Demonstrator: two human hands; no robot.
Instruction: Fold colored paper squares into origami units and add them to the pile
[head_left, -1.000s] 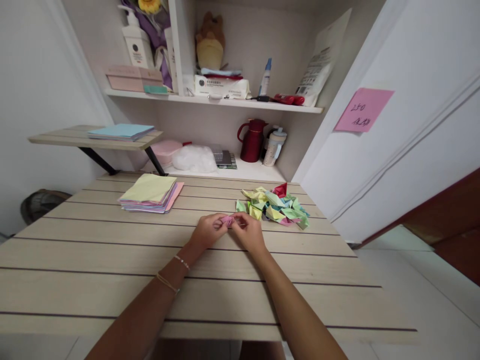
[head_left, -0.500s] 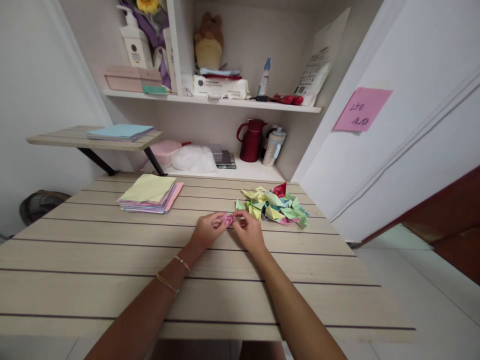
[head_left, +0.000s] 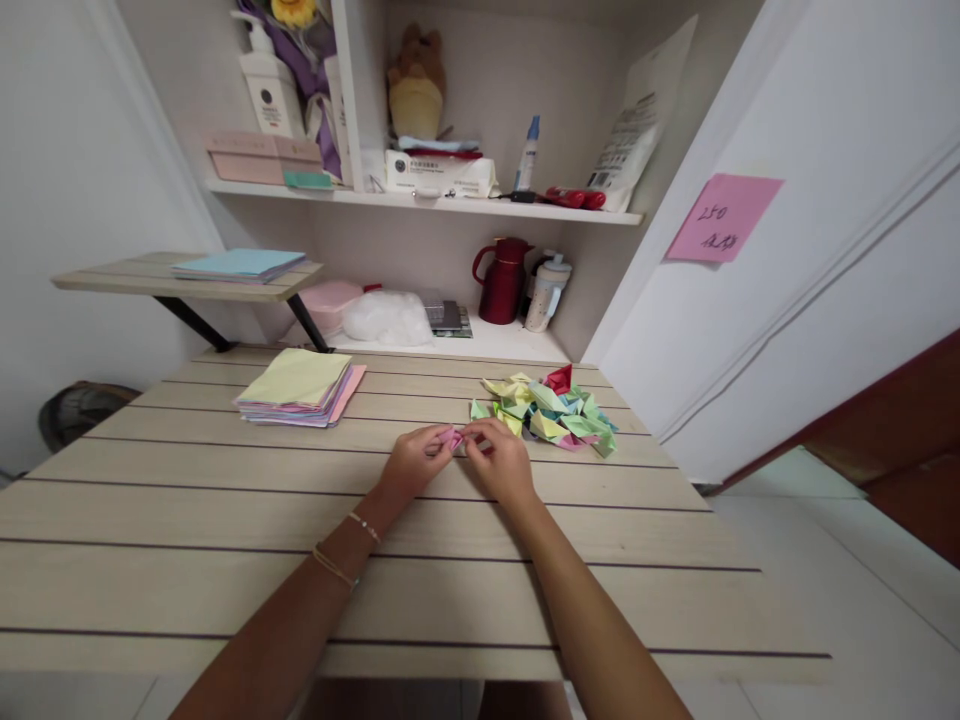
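Note:
A small piece of folded pink paper (head_left: 451,438) is pinched between both hands, low over the middle of the desk. My left hand (head_left: 411,460) grips its left side with the fingers closed, and the fingers hide part of it. From the right, my right hand (head_left: 501,460) closes thumb and fingertips on its other edge. Just beyond the right hand lies a heap of folded paper boats (head_left: 551,405) in green, yellow, red, pink and blue. A stack of square coloured paper (head_left: 296,385), yellow on top, sits to the left.
The slatted wooden desk (head_left: 225,510) meets a white shelf unit at the back. A small raised shelf (head_left: 112,272) at left carries blue paper (head_left: 244,263). A red jug (head_left: 504,280) and a pale tumbler (head_left: 547,292) stand behind. A pink note (head_left: 724,215) hangs on the right wall.
The right hand's fingers have shifted slightly left over the pink paper, covering more of it. The left hand stays nearly in place; the heap and stack are unchanged.

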